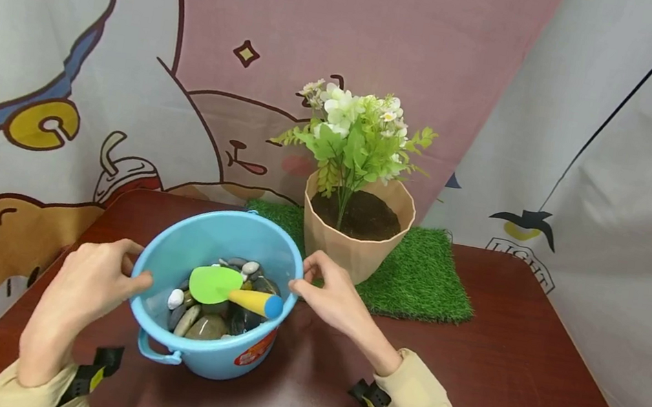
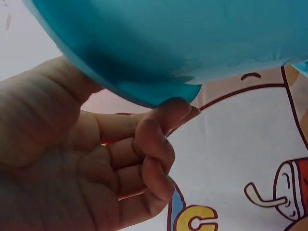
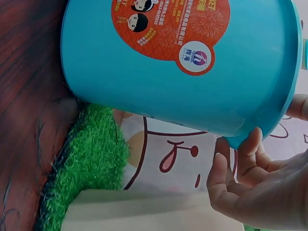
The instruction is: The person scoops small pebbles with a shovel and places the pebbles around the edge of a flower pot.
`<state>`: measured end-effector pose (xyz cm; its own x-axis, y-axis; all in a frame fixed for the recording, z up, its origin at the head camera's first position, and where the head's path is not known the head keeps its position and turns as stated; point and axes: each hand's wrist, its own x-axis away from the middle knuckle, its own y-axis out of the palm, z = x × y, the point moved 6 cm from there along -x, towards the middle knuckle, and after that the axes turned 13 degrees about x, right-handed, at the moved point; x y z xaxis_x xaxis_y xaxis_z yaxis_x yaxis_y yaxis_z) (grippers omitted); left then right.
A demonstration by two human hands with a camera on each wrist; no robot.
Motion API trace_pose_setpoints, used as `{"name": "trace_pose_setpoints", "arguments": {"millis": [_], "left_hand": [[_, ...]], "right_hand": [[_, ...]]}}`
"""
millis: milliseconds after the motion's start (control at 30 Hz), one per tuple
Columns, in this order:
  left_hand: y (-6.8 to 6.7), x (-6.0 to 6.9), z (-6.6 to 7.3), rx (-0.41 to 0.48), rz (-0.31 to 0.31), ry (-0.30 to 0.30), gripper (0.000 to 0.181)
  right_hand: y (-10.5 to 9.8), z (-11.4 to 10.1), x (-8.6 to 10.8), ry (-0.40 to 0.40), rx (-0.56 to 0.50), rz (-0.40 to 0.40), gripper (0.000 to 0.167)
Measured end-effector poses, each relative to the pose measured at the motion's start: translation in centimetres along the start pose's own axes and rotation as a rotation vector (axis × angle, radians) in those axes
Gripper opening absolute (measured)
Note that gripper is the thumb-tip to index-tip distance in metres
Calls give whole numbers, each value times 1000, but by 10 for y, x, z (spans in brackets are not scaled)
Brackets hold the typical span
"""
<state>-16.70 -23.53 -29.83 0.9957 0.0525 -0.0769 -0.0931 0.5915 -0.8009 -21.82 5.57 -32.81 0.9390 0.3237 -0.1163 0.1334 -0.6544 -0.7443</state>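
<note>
On the table (image 1: 463, 383), left of centre and in front of the flowerpot (image 1: 350, 255), is the light-blue bucket (image 1: 184, 236), between your two hands. Your left hand (image 1: 83, 281) pinches the rim on its left side, thumb over the edge and the other fingers curled outside; your right hand (image 1: 338, 295) pinches the right side in the same way. Holding at roughly opposite points probably shares the weight and checks tipping, sensible with a loose load. Whether the base bears fully on the table cannot be told. The side handle (image 1: 159, 354) hangs free, likely because the rim gives you a steadier hold. Inside, smooth rounded stones (image 1: 210, 328), grey, dark and a few pale, cover the bottom; a trowel (image 1: 216, 285) lies across them, flat green blade to the left, yellow grip with blue end against or near the wall, seemingly laid there to travel with the stones. Materials: bucket thin, glossy, plastic-looking, round and tapering, with a red label (image 3: 159, 29); flowerpot matt, beige and faceted, holding dark soil (image 1: 374, 217) and a white-flowered plant (image 1: 362, 122), set on shaggy green turf (image 1: 424, 283); table reddish-brown, wood-grained, faintly shiny
</note>
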Motion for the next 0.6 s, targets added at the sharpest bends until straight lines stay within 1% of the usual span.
{"name": "trace_pose_setpoints", "arguments": {"millis": [133, 600], "left_hand": [[5, 0, 7, 19, -16, 20, 44], [22, 6, 38, 46, -21, 143, 29]], "right_hand": [[-5, 7, 5, 11, -12, -13, 18], [-24, 30, 24, 63, -48, -72, 21]]}}
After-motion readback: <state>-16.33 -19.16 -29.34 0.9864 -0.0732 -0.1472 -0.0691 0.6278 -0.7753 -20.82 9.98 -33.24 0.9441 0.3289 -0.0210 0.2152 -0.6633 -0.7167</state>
